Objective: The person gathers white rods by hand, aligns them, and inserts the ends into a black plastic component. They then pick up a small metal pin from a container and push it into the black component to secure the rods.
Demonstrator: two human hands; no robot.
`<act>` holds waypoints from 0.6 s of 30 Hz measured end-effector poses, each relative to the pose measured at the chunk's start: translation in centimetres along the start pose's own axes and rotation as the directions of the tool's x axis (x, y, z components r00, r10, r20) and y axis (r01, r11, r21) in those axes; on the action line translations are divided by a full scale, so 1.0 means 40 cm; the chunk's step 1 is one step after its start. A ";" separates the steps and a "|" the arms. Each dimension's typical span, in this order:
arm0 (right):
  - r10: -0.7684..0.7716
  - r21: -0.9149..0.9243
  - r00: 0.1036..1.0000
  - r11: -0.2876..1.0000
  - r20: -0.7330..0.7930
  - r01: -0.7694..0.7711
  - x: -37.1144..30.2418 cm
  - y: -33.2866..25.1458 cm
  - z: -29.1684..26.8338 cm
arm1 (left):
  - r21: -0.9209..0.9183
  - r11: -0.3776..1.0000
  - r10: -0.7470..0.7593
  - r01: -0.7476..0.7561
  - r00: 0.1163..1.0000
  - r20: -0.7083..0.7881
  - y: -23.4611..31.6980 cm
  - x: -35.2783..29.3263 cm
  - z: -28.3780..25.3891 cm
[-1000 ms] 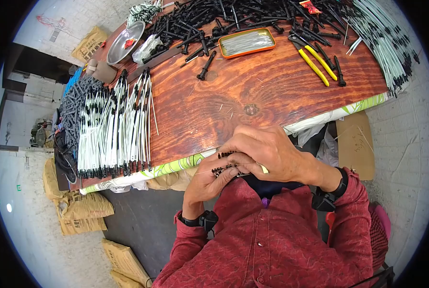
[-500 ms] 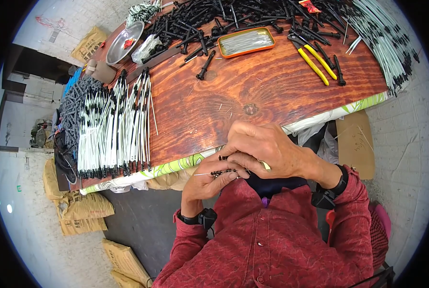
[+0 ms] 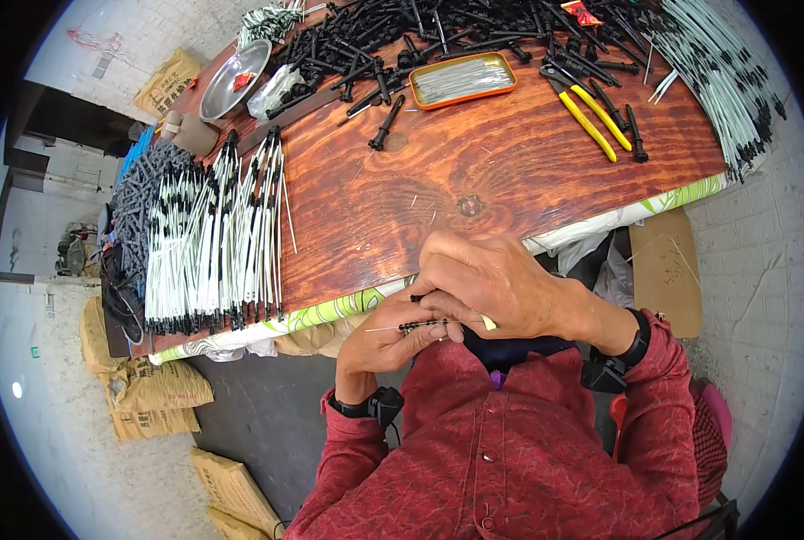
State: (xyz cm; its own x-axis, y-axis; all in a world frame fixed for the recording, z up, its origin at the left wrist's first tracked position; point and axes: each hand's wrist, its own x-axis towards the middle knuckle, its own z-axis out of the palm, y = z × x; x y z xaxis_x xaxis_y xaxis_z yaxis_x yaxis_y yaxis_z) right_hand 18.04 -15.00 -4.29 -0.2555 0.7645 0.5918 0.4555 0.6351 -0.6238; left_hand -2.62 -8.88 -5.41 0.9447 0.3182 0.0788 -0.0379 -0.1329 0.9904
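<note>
Close to my body, just off the table's front edge, both my hands meet. My left hand (image 3: 377,340) is closed, pinching a short, dark, ridged piece (image 3: 420,325) between thumb and fingers. A thin metal wire (image 3: 381,329) sticks out of its left end. Over the left fingertips, my right hand (image 3: 505,283) is curled closed, its fingers pressed against the work. A pale yellow-green end (image 3: 488,321) of something shows under its palm; the rest is hidden. A small black tip (image 3: 416,297) pokes out between the two hands.
On the wooden table (image 3: 357,216) lie bundled white-and-black rods (image 3: 213,243) at left, a tin of metal wires (image 3: 463,81), yellow-handled pliers (image 3: 595,117) and a black heap of parts (image 3: 483,27). More rods (image 3: 721,90) lie far right. Sacks (image 3: 163,391) sit on the floor at left.
My right hand has shifted very slightly, with the yellow-green end moving a little left and down. The left hand still holds the ridged piece in nearly the same place.
</note>
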 end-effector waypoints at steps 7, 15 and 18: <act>0.039 -0.022 0.999 0.999 0.023 -0.039 0.002 -0.002 -0.017 | 0.032 0.999 0.000 0.002 0.998 -0.064 -0.008 0.000 0.006; 0.111 0.016 0.993 0.994 -0.046 -0.111 -0.045 0.010 -0.050 | 0.037 0.999 0.042 -0.038 0.993 -0.113 -0.022 -0.006 -0.006; 0.124 -0.027 0.989 0.992 -0.081 -0.126 -0.037 0.002 -0.041 | 0.014 1.000 0.018 -0.017 0.991 -0.136 -0.015 -0.004 0.000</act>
State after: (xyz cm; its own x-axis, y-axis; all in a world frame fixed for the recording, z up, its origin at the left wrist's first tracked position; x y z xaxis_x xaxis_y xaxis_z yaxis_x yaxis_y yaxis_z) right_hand 19.84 -16.26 -4.38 -0.1270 0.8257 0.5496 0.5070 0.5303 -0.6795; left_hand -2.73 -8.85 -6.04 0.8910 0.4401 0.1117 -0.0492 -0.1510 0.9873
